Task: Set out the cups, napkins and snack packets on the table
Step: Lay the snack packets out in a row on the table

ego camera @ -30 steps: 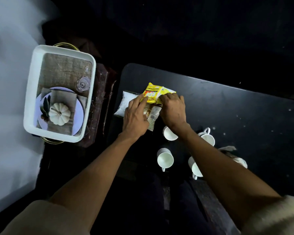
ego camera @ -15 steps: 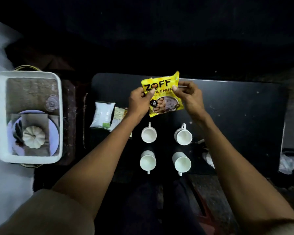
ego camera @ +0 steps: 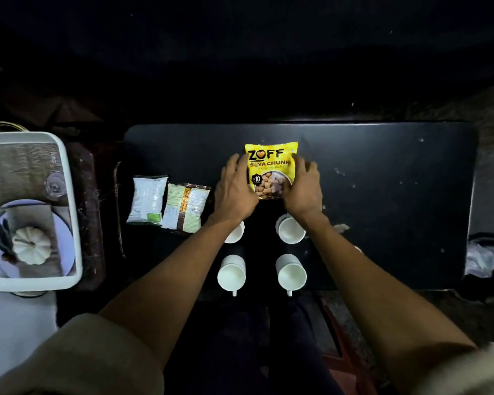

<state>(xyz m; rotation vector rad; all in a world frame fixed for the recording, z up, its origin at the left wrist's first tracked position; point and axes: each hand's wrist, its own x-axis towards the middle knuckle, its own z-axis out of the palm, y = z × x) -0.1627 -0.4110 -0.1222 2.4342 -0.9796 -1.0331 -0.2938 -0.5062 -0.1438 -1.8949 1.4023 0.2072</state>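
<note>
Right, both hands on the yellow snack packet (ego camera: 271, 169): my left hand (ego camera: 236, 192) curls round its left edge, my right hand (ego camera: 304, 189) round its right edge, fingers partly closed against the sides, printed face up. Packet sits low over the black table (ego camera: 382, 166), on the far side of the cups; can't tell whether it's resting flat on the top or a touch above it. Four white cups sit in a two-by-two block on the near side of the packet: far-left cup (ego camera: 236, 233) mostly hidden under my left wrist, far-right cup (ego camera: 290, 229) partly under my right wrist, near-left cup (ego camera: 231, 273) and near-right cup (ego camera: 291, 273) in full view, handles pointing toward me. Left of the yellow packet, two more lie flat and touching: a white packet (ego camera: 147, 199) and a green-and-brown packet (ego camera: 187, 210) beside it. Further left, off the table, a white tray (ego camera: 69, 212) holds a small white pumpkin (ego camera: 30, 245) on a plate.
</note>
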